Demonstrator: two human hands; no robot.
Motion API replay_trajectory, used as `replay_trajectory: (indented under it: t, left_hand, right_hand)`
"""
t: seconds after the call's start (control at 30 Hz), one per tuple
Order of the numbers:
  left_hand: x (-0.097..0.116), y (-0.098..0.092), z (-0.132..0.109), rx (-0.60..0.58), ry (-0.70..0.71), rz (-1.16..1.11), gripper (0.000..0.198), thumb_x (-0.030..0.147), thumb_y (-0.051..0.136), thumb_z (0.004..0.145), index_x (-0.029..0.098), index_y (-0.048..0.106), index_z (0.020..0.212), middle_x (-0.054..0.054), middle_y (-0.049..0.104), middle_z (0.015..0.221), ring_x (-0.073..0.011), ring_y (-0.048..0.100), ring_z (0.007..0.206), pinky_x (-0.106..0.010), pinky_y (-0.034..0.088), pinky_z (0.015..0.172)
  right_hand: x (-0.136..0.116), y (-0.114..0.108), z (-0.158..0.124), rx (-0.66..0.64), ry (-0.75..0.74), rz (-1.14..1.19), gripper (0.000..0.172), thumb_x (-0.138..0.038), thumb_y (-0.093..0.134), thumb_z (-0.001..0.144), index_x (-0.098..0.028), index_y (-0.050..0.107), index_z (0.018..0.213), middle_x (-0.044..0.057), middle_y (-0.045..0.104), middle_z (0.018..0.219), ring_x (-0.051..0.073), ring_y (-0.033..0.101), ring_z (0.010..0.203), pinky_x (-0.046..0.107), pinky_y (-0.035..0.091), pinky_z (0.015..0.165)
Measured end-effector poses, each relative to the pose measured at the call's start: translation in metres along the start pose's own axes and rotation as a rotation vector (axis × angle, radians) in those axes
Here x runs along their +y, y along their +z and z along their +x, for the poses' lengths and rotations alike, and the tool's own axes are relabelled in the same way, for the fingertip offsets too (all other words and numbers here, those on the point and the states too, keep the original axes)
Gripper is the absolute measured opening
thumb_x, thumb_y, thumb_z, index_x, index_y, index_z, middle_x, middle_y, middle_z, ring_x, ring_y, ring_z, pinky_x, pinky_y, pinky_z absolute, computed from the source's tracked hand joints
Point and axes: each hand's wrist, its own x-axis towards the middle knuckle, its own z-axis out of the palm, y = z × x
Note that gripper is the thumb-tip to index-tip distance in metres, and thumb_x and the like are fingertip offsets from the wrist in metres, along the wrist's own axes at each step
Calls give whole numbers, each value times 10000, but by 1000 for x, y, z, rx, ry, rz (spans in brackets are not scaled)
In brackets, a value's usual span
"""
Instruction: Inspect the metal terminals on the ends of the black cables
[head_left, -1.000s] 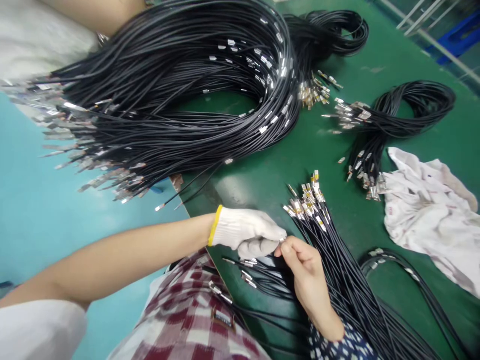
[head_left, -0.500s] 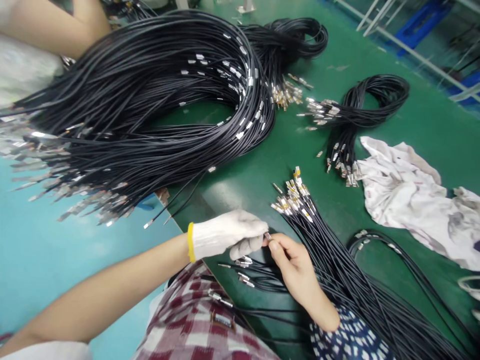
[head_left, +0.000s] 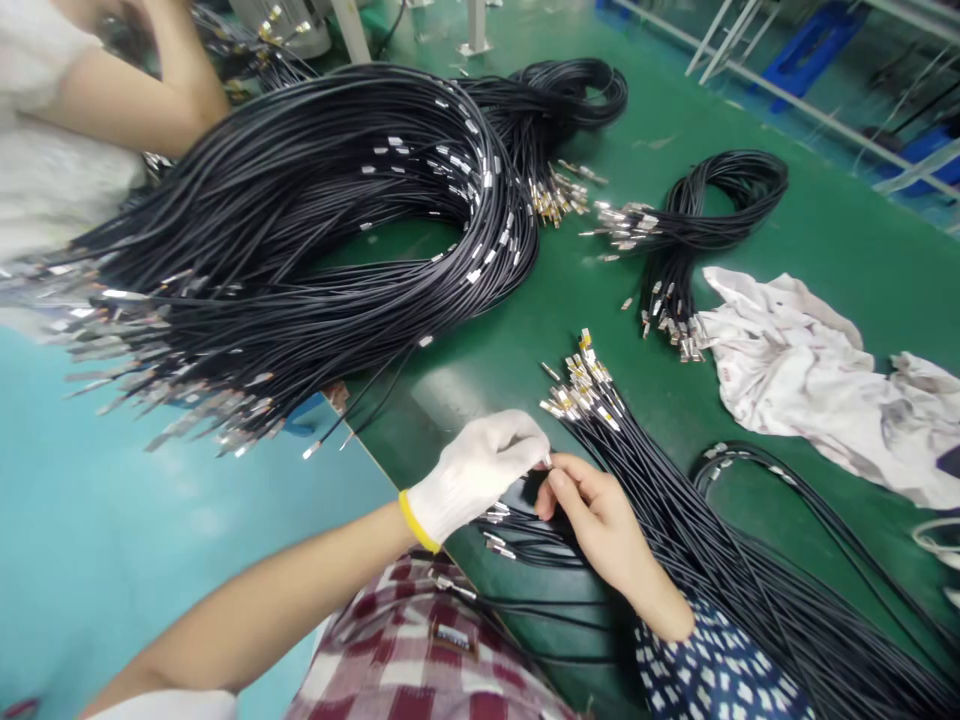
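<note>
White-gloved left hand point(head_left: 484, 460) pinches small metal tip point(head_left: 547, 461); right hand point(head_left: 604, 515) just beside, its hold I cannot tell. Tip lies between hands, right of glove; long axis unclear to me.

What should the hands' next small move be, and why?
Probably a slight easing of the bare right hand back from the small shiny piece, to expose it: the gloved left hand seems to pinch it, and both hands crowd around it, mostly hiding it.
</note>
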Motion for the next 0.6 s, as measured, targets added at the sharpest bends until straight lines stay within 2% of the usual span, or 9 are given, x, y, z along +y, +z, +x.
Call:
replay_trajectory:
  t: [0.1,0.23,0.4,0.6]
  left_hand:
    - [-1,9,1,57,6,-98,153,298,563,872,208,683,845,32,669,803,-105,603,779,-204,444,731]
    - [-7,24,2,66,-28,-172,186,314,649,821,195,701,954,-5,703,891,-137,645,844,-228,475,778]
    - [-11,38,-1,116,-77,-228,176,331,660,816,186,711,901,-10,708,859,-136,651,784,-237,484,734]
    - [-10,39,-4,114,-88,-262,140,307,658,823,178,703,855,3,687,769,-124,629,731,-240,476,723]
  right_hand:
    - [5,1,-1,30,-31,-1,330,-401,446,1079,-208,633,887,-12,674,669,161,618,639,269,461,693]
    - [12,4,0,48,-40,168,380,-462,468,1062,-212,595,805,-32,621,577,150,569,558,255,460,629]
    - [15,4,-1,46,-40,277,390,-476,507,1046,-207,588,775,-37,600,552,140,533,534,243,458,608]
    - [16,5,-3,47,-24,340,387,-480,531,1036,-201,603,778,-41,589,531,132,522,500,236,451,571]
